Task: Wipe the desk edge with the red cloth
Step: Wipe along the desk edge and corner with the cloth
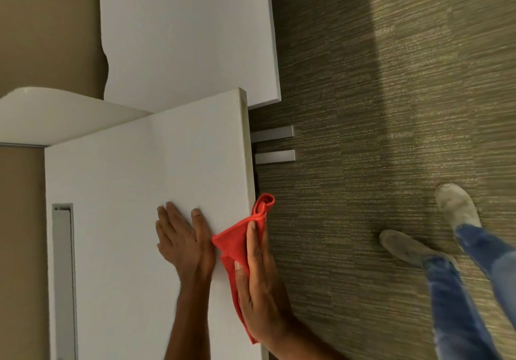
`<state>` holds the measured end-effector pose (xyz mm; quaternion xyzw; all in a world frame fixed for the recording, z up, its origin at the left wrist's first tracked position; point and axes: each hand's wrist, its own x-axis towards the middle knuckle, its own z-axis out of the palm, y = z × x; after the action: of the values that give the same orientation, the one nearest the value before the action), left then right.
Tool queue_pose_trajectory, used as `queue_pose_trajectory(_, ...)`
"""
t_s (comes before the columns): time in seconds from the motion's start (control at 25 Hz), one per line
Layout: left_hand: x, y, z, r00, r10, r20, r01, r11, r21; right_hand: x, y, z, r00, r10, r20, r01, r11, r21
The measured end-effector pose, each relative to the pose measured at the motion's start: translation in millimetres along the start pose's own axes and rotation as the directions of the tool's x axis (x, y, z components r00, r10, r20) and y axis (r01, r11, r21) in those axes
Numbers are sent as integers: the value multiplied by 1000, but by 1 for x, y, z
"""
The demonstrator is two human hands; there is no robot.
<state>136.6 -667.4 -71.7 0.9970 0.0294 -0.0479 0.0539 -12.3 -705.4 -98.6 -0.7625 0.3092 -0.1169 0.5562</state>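
Head view: right hand [258, 284] presses the red cloth [237, 248] against the table [139, 192] edge [249, 150], lower centre of frame. Fingers [251, 236] are extended and together, flat on the cloth, thumb over the top face. Left hand [183, 241] lies flat on the tabletop just beside, fingers slightly spread, holding nothing. The edge's long axis runs up-frame from the right hand, so the unwiped stretch likely lies ahead. The cloth is bunched and folded, its tip curling past the fingertips.

White desk [134, 164]: left hand [183, 241] flat, red cloth [237, 243] seemingly at its edge.
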Motion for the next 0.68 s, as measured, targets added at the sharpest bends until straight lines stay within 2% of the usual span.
queue_pose_trajectory(0.12, 12, 23, 1, 1000, 11, -6, -11, 1000, -9, 41, -6, -6, 1000, 0, -1, 0, 989, 146)
queue_pose_trajectory(0.32, 25, 56, 7, 994, 86, -69, -86, 996, 14, 128, -15, -15, 999, 7, -32, 1, 969, 249)
queue_pose_trajectory(0.48, 24, 55, 10, 990, 107, -94, -105, 994, 34, 200, -21, -25, 996, -46, -74, 66, 956, 285)
queue_pose_trajectory(0.68, 24, 55, 11, 989, 111, -101, -108, 994, 28, 279, -32, -38, 997, -44, -59, 61, 941, 334)
